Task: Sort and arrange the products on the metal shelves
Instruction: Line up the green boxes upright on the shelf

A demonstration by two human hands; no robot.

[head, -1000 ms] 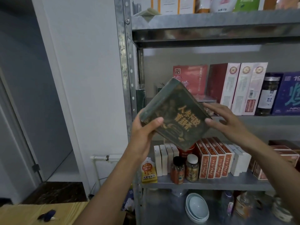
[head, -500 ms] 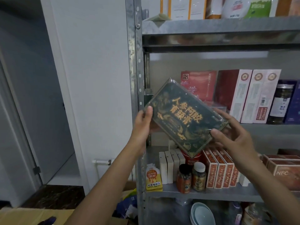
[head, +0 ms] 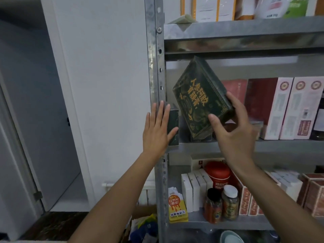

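White wall (head: 108,85) and a grey door (head: 35,120) fill the left. Right of them we see a metal shelf unit, its upright post (head: 156,71) near the middle of the view. We count two dark green boxes.

The first dark green box (head: 198,102), gold lettering toward us, hangs over the left part of the middle shelf (head: 284,145). It is tilted, with its long axis running steeply from upper left to lower right. One low corner points at the shelf, and we cannot say for sure whether it touches. Our right grip (head: 235,134) grasps the box's lower right corner, thumb on the front face and fingers curled round the far edge.

The second dark green box (head: 173,127) stands upright on a narrow side at the shelf's left end, just beside the post. Our left grip (head: 156,132) is released, fingers straight, laid flat against the post and this box.

On the lower shelf (head: 245,225) stand four slim white boxes (head: 194,192), one red canister (head: 217,174), two jars (head: 229,202) and one yellow pouch (head: 177,206).
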